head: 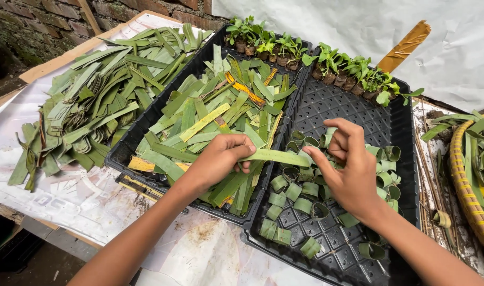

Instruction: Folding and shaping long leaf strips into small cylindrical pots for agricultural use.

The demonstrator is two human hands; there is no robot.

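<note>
A: What do your hands hold?

B: Your left hand [218,159] pinches one end of a leaf strip [276,156]. Your right hand [350,169] takes the other end between thumb and forefinger, remaining fingers curled loosely. The strip spans the seam between the two trays.

A: How should you handle it?

B: Judged from the finished rolls [292,190], keep the strip flat and taut, and hold its edges aligned as you curl it.

A: What lies beyond?

B: The left tray [126,143] holds cut strips. The right tray [406,159] holds rolls. Seedlings [353,71] line the far edges. A loose leaf pile [88,100] lies far left.
</note>
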